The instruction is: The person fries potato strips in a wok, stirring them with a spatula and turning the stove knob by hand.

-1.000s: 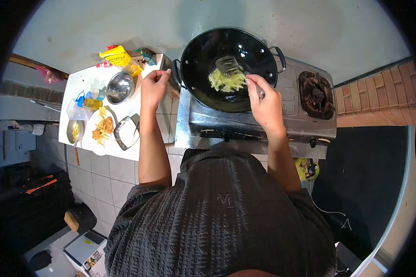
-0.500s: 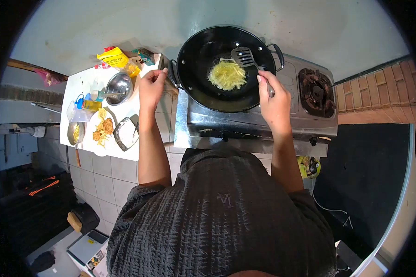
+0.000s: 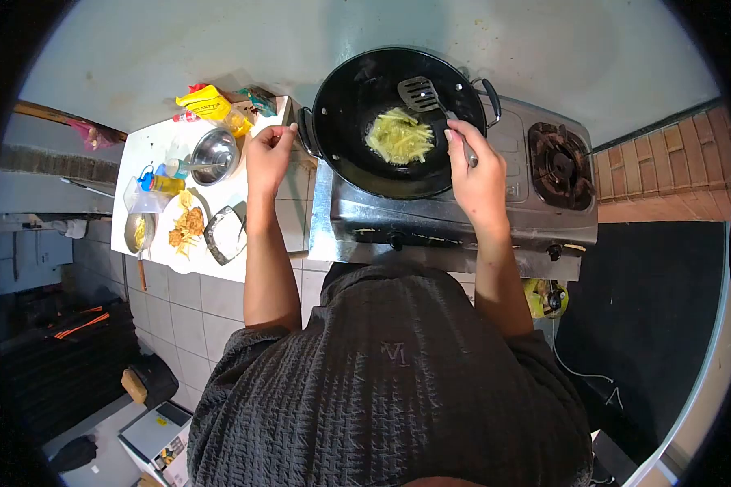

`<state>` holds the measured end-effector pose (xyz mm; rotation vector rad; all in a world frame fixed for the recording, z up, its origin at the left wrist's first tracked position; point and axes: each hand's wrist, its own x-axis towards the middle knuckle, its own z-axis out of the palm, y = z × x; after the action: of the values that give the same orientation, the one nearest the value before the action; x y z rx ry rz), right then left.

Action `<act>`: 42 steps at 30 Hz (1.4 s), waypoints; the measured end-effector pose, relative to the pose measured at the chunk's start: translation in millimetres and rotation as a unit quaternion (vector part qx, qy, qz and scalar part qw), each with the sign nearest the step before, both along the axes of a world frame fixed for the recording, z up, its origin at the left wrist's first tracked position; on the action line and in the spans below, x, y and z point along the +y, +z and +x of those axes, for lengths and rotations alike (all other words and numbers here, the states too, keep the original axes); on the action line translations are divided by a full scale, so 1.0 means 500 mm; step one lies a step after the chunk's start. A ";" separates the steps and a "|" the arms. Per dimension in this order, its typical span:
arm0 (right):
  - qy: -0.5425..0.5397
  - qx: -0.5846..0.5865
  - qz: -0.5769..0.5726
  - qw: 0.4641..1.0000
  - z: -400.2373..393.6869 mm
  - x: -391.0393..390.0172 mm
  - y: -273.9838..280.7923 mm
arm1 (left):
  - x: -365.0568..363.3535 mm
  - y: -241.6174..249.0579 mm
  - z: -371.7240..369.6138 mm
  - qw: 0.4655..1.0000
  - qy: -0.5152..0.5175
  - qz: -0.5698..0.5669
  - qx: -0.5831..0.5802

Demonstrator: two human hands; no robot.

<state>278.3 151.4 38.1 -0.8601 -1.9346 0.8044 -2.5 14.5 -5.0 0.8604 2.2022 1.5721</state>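
A black wok (image 3: 353,174) stands on the stove's left burner. Pale potato strips (image 3: 400,136) lie clumped in bubbling oil at its middle. My right hand (image 3: 479,174) is closed around the handle of a slotted spatula (image 3: 418,93). The spatula's head is above the strips in this view, over the far inner side of the wok, apart from them. At the wok's left side, the fingers of my left hand (image 3: 270,158) are closed, with the tips pinching the outer edge of the wok handle (image 3: 304,134).
The steel stove (image 3: 365,215) has a second burner (image 3: 560,165) on the right. On the white table (image 3: 150,142) at left are a metal bowl (image 3: 214,154), a plate of fried food (image 3: 185,226), a square dark-rimmed dish (image 3: 226,235), a small pan (image 3: 140,233), a bottle (image 3: 162,183) and a yellow packet (image 3: 205,103).
The spatula head has shifted slightly left and up, off the edge of the potato strips. My right hand has moved a little left with it; my left hand stays at the wok handle.
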 end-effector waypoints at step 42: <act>-0.062 0.206 -0.287 0.934 0.027 -0.077 -0.006 | 0.006 0.020 -0.005 0.993 -0.052 -0.051 -0.092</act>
<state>291.9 112.8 35.3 -1.0362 -1.2738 1.3841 -4.9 17.5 5.3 0.7542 2.0550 1.4173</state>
